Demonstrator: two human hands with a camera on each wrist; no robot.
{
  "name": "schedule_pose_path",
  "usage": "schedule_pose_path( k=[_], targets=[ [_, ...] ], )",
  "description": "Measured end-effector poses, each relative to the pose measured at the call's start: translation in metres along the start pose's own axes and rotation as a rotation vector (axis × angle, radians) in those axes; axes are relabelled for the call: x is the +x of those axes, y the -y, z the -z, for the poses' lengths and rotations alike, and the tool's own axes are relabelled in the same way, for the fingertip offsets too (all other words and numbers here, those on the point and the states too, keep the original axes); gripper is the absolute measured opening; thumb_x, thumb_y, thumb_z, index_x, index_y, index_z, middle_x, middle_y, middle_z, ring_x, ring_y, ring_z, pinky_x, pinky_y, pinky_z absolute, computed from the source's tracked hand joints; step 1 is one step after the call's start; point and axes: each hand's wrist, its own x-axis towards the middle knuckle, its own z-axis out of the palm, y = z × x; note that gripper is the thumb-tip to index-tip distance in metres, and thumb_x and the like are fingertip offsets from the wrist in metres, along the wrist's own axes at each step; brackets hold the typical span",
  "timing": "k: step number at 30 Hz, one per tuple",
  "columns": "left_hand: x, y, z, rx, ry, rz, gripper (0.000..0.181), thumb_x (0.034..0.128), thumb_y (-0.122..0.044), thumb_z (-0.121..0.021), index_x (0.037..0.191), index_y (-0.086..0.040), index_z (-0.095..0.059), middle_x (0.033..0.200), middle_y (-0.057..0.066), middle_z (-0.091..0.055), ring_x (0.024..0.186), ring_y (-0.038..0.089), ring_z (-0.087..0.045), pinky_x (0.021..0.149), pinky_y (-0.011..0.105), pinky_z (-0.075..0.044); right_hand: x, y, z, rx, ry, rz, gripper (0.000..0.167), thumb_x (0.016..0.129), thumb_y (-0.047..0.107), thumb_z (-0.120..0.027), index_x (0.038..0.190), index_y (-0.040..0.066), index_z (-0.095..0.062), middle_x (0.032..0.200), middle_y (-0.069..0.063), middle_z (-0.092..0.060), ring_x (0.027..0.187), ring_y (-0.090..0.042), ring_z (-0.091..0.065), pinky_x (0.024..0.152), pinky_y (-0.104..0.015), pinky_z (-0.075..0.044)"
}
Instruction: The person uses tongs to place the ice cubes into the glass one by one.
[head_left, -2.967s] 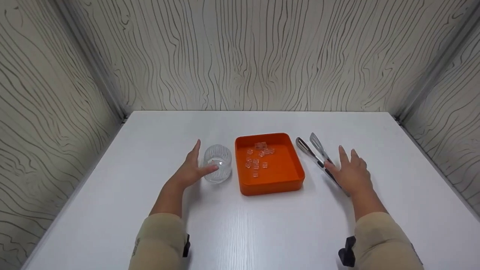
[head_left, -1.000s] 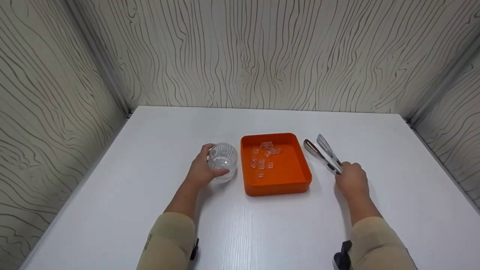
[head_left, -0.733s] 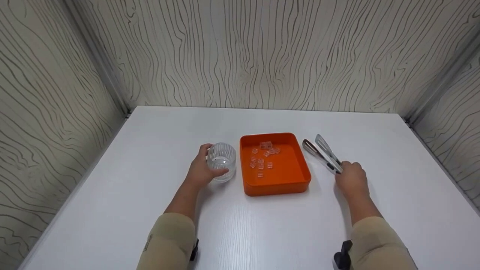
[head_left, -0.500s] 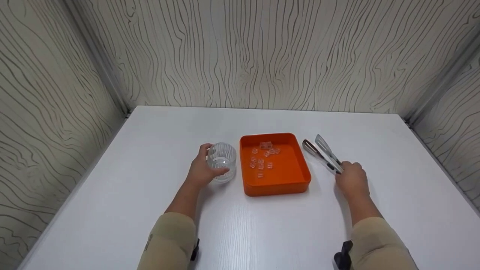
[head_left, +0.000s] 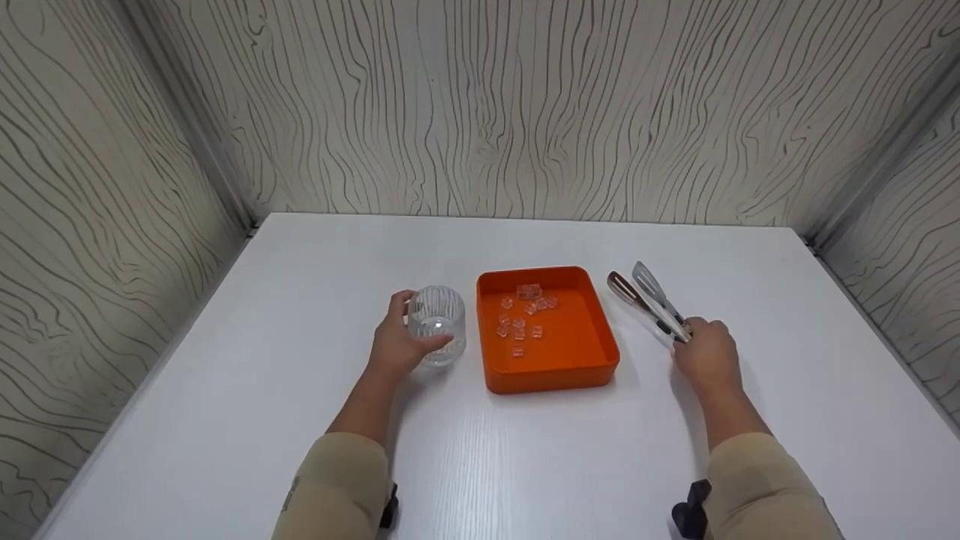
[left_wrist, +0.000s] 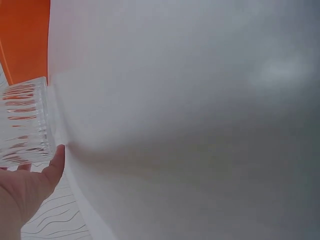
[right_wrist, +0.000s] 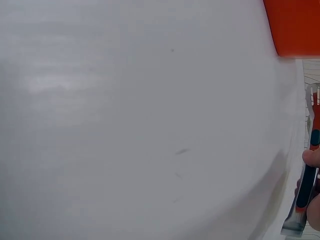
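Note:
In the head view, my left hand (head_left: 397, 345) holds a clear ribbed drinking glass (head_left: 436, 322) from its left side, with the thumb across the near face. The glass stands upright beside an orange tray (head_left: 551, 379). Several small clear cubes (head_left: 519, 324) lie loose inside that tray, mostly toward its left half. To the right, my right hand (head_left: 709, 356) grips metal tongs (head_left: 645, 300) by the handle, their two slotted heads spread apart and pointing away from me. The right wrist view shows dark grips on the tongs (right_wrist: 306, 187), with fingers wrapped around them.
A white tabletop (head_left: 480, 465) carries everything. Wood-grain patterned panels (head_left: 480, 112) stand behind it and at both sides. The tray sits between the two hands, its right wall close to the tongs' heads.
Three seconds ago both hands were spread; since then the left has taken hold of the glass and the right the tongs. Over the last half second the tongs have shifted slightly, their heads rising.

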Motion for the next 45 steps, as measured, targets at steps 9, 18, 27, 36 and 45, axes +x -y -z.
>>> schedule_pose_path(
  k=[9,18,27,36,45],
  targets=[
    [-0.005,-0.011,0.013,-0.079,0.022,-0.006,0.088,0.064,-0.025,-0.084,0.132,-0.032,-0.028,0.138,0.002,-0.039,0.114,0.024,-0.049,0.091,0.041,-0.046,0.002,-0.003,0.01,0.012,-0.004,0.034,0.032,0.085,0.005,-0.058,0.113,-0.01,-0.052,0.087,-0.022,-0.05,0.078,-0.031,-0.05,0.069,-0.044,-0.046],
    [-0.022,-0.037,0.027,-0.088,0.044,-0.089,0.088,0.0638,-0.025,-0.084,0.131,-0.034,-0.029,0.14,0.001,-0.037,0.118,0.026,-0.047,0.088,0.039,-0.048,0.003,0.001,0.03,0.069,-0.047,0.109,0.034,0.083,0.004,-0.06,0.113,-0.012,-0.052,0.087,-0.024,-0.052,0.079,-0.033,-0.052,0.069,-0.046,-0.046],
    [-0.054,-0.049,0.017,-0.199,0.156,-0.183,0.083,0.0617,-0.022,-0.085,0.126,-0.036,-0.035,0.131,-0.003,-0.045,0.116,0.028,-0.048,0.078,0.038,-0.053,-0.001,0.017,0.046,0.095,-0.007,0.148,0.035,0.084,0.008,-0.061,0.114,-0.009,-0.053,0.093,-0.022,-0.051,0.08,-0.03,-0.049,0.067,-0.042,-0.044],
    [-0.086,-0.061,-0.005,-0.167,0.289,-0.225,0.082,0.0597,-0.029,-0.085,0.125,-0.04,-0.036,0.134,-0.005,-0.044,0.117,0.027,-0.047,0.08,0.039,-0.052,-0.008,0.04,0.051,0.096,0.114,0.141,0.037,0.087,0.014,-0.061,0.119,-0.003,-0.052,0.105,-0.02,-0.051,0.09,-0.03,-0.048,0.08,-0.047,-0.045],
    [-0.104,-0.055,-0.027,-0.117,0.363,-0.298,0.08,0.0603,-0.029,-0.085,0.122,-0.042,-0.036,0.126,-0.008,-0.05,0.116,0.027,-0.049,0.081,0.041,-0.052,-0.017,0.057,0.049,0.089,0.176,0.186,0.034,0.087,0.015,-0.061,0.117,0.002,-0.055,0.103,-0.016,-0.052,0.088,-0.028,-0.049,0.082,-0.046,-0.047]
  ],
)
